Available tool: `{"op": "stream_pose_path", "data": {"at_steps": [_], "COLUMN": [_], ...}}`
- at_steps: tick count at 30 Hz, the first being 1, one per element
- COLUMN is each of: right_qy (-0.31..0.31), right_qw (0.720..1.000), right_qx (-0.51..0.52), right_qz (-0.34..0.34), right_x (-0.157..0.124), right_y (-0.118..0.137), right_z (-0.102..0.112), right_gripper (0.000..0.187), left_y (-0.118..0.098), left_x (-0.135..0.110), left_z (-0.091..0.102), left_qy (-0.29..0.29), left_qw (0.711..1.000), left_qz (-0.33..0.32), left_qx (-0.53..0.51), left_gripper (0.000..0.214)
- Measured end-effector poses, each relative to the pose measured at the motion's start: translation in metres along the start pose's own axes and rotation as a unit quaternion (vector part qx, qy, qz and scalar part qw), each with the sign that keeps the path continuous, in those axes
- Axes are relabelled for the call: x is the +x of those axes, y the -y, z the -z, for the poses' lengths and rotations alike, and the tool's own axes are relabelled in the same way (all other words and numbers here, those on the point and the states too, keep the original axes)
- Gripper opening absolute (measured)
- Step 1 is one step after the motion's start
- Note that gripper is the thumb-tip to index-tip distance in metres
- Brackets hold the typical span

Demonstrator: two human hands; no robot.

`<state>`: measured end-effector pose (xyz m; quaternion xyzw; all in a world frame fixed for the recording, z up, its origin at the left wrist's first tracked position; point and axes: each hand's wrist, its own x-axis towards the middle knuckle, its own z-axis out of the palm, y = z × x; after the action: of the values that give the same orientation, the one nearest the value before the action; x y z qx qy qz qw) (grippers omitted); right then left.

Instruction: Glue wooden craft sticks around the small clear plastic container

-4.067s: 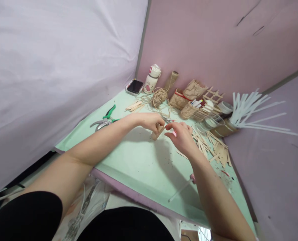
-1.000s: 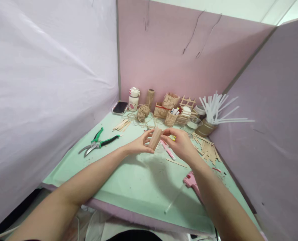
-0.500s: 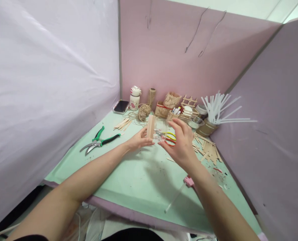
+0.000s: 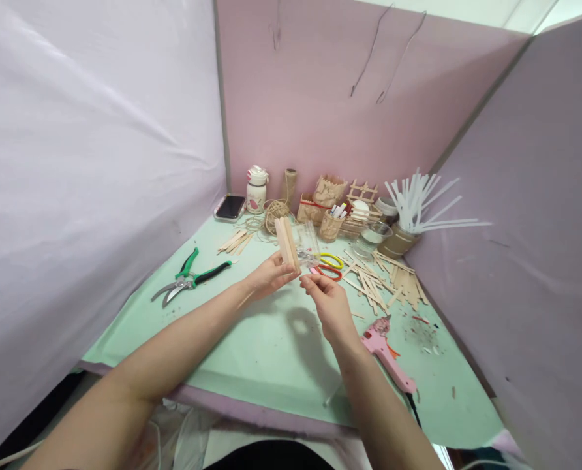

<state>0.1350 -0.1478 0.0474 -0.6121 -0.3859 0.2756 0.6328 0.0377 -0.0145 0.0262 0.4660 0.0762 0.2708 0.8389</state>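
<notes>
Your right hand [image 4: 329, 303] went from spread to pinched beside the wooden block [image 4: 287, 245]; left hand [image 4: 266, 277] grips it: fine work now.

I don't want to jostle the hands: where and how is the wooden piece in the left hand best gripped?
Probably by the upper end of the wooden piece, pinching its long edges from above: it is long and narrow and leans with that end free, while the left hand holds its lower part and the right hand has its fingertips close to the lower end.
</notes>
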Motion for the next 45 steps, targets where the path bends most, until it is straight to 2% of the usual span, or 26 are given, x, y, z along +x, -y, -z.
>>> {"op": "stream_pose_path", "data": {"at_steps": [7,14,28,35,39,45], "right_qy": [-0.023,-0.035,-0.029,-0.024,-0.006,-0.03], "right_qw": [0.999,0.997,0.999,0.999,0.994,0.97], "right_qx": [0.046,0.053,0.012,-0.044,-0.109,-0.223], "right_qz": [-0.019,-0.039,-0.025,0.0,0.023,0.096], "right_x": [0.004,0.003,0.002,0.001,0.0,-0.003], "right_y": [-0.004,-0.009,-0.013,-0.016,-0.017,0.008], "right_z": [-0.006,-0.006,-0.003,-0.001,0.009,0.034], "right_gripper": [0.028,0.03,0.031,0.031,0.03,0.018], "left_y": [0.003,0.006,0.01,0.012,0.011,0.01], "left_x": [0.0,0.001,0.001,0.002,0.0,-0.002], "left_z": [-0.003,-0.007,-0.008,-0.003,0.001,0.001], "left_qy": [-0.038,-0.087,-0.092,-0.077,-0.074,-0.043], "left_qw": [0.999,0.995,0.994,0.992,0.977,0.959], "left_qz": [0.026,0.042,0.018,0.008,-0.046,-0.067], "left_qx": [-0.015,0.014,0.064,0.1,0.193,0.273], "left_gripper": [0.046,0.056,0.068,0.074,0.08,0.087]}}
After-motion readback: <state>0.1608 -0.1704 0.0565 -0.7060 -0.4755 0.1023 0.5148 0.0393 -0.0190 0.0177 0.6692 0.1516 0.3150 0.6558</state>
